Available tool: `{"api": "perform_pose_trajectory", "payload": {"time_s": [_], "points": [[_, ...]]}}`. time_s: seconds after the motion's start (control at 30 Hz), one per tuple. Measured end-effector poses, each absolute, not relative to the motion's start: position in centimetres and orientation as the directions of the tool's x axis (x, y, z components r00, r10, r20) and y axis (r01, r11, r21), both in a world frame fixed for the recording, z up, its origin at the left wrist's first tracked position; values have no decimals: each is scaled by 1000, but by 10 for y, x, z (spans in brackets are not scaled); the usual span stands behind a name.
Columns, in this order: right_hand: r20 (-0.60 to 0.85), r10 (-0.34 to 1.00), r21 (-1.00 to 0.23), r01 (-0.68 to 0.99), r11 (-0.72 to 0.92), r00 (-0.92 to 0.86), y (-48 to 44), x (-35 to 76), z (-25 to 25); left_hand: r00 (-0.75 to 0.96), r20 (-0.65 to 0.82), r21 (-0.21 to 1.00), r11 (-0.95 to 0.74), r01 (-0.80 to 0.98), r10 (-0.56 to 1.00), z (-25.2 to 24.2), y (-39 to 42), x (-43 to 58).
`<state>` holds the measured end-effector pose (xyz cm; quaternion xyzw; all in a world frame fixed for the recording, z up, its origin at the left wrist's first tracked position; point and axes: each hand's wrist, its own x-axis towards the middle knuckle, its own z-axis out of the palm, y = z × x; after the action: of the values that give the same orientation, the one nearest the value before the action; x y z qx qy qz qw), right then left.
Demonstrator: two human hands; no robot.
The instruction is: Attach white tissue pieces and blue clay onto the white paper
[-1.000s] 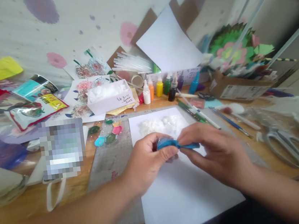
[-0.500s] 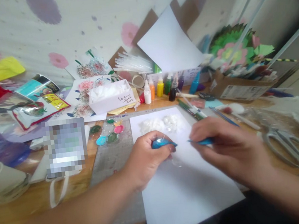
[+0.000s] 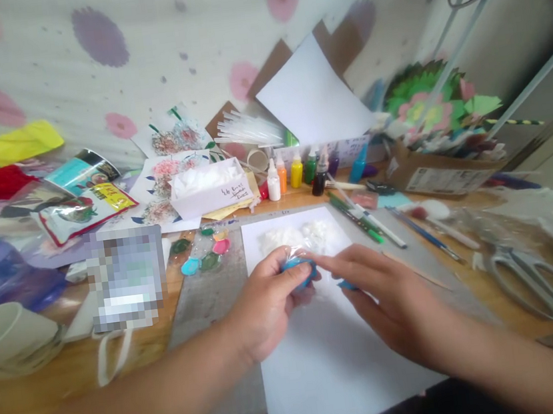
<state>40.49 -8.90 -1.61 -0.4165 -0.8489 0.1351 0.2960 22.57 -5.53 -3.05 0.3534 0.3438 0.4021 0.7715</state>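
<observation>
The single camera looks from the wearer's head, forward and down along the forearms (image 3: 175,364) (they enter at lower left and right) to the nearby hands (image 3: 267,299), wide enough to include the worktop (image 3: 68,363) and patterned backdrop (image 3: 199,32) behind.

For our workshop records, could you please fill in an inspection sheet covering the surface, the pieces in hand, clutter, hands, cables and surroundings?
Surface: wooden table, grey mat on it, white sheet on the mat.
Job's things: blue lump with clear film about it; smaller blue piece; white fluff on the sheet.
Clutter: small bottles, white box, cup, green pen, scissors.
Hands: left hand grips the lump; right hand holds the smaller piece; whether its fingertips touch the lump, I cannot tell.
Cables: thin dark line at the right edge, perhaps a cord; too blurred to tell.
Surroundings: flower-patterned covering behind; cardboard box at the right.
</observation>
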Motion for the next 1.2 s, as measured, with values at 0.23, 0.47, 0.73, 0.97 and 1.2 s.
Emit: {"api": "perform_pose_trajectory", "payload": {"time_s": [0.23, 0.47, 0.73, 0.97, 1.2], "points": [[397, 694, -83, 730, 678, -600, -97, 406, -21, 597, -151, 734, 493, -466, 788, -19, -61, 220], [560, 614, -333, 528, 781, -556, -107, 418, -10, 489, -83, 796, 352, -492, 869, -17, -94, 214], [627, 576, -549, 227, 804, -524, -114, 407, -8, 451, 9, 850, 231, -474, 892, -15, -130, 213], [607, 737, -732, 150, 664, -298, -127, 389, -9, 308, 108, 981, -51, -188, 945, -14, -149, 209], [254, 939, -922, 236, 308, -233, -126, 378, -9, 316, 120, 987, -148, 67, 941, -11, -158, 199]]}}
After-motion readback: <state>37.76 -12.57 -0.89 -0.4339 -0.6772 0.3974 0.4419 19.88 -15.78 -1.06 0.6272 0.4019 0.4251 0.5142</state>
